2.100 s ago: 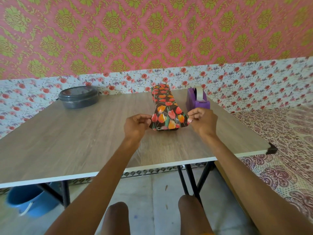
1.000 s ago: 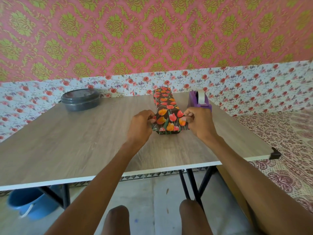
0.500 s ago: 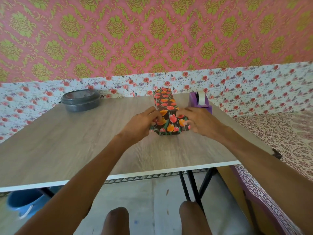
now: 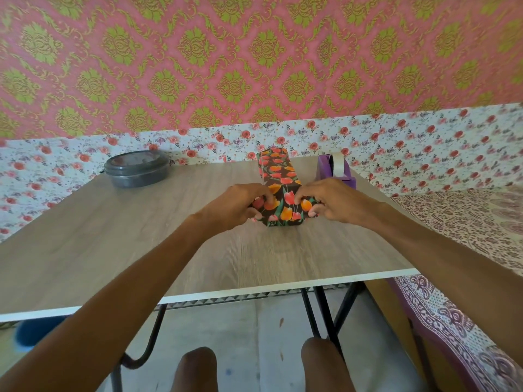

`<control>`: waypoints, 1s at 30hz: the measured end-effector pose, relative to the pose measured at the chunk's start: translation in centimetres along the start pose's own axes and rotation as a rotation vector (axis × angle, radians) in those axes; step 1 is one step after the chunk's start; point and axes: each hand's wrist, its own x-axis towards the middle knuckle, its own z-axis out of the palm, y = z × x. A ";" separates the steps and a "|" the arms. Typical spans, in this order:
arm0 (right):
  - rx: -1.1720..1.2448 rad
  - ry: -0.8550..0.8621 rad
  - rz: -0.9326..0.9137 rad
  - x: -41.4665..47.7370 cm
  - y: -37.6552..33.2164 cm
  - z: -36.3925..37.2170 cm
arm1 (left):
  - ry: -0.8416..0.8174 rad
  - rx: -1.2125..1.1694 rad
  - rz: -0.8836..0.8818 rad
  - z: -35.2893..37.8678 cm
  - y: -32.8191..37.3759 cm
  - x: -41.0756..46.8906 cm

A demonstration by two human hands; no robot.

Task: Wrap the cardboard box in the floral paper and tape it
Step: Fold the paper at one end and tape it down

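Pinching box (image 4: pixel 278 190) near end, left hand (image 4: pixel 240 206), right hand (image 4: pixel 329 203).

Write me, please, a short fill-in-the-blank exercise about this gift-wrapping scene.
1. The left hand and right hand grip the wrapped box at its ____ end.
2. The tape dispenser to the right of the box is ____ in colour.
3. The lidded round container sits near the table's far ____ corner.

Missing words: near; purple; left.
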 end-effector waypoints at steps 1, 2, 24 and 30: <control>-0.003 -0.013 0.003 0.0 -0.1 -0.2 | -0.022 0.008 0.004 -0.2 -0.1 0.0; -0.005 -0.028 0.010 0.1 -0.1 -0.2 | -0.036 0.020 0.005 -0.3 -0.2 -0.1; 0.142 0.176 0.177 -1.4 -0.9 2.2 | 0.187 -0.084 -0.078 2.2 0.0 -1.0; 0.491 0.308 0.266 -0.5 -2.1 -3.3 | 0.314 -0.283 -0.042 -3.1 2.0 -0.5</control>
